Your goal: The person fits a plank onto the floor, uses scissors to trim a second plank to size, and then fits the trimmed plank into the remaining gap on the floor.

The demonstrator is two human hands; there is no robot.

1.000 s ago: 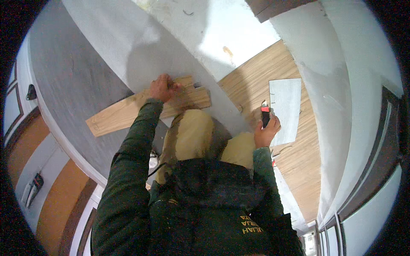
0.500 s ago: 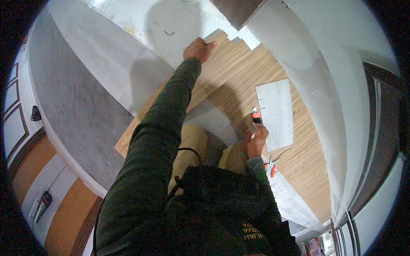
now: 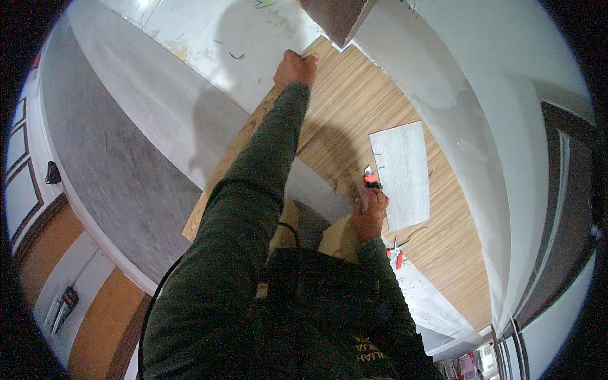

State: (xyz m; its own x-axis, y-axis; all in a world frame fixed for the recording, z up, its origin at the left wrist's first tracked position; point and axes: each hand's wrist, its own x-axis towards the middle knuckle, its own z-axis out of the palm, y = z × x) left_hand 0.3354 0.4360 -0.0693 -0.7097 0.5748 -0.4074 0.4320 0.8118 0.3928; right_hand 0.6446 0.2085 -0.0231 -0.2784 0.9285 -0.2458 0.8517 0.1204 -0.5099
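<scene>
My left hand (image 3: 296,68) reaches far forward, fingers closed on the far end of a long wood-look floor plank (image 3: 201,212). My sleeve hides much of that plank's length. Beside it, the wood-look flooring (image 3: 354,88) runs toward the wall. Down by my knees, my right hand (image 3: 370,212) is closed around the black end of a red-and-black utility knife (image 3: 371,177), whose blade end points away from me. A pale grey plank (image 3: 400,177) lies on the flooring just right of the knife. Red-handled snips (image 3: 396,254) rest open near my right wrist.
A brown box-like corner (image 3: 339,19) juts in at the far end. The pale wall (image 3: 465,120) curves along the right, with a dark door frame (image 3: 557,190) beyond. Grey sheeting (image 3: 107,139) covers the left floor. A small black object (image 3: 53,173) sits at far left.
The view has shifted slightly. Grey stepped strips at the flooring's far end no longer show. My left hand stays at the plank's far end; my right hand stays with the knife.
</scene>
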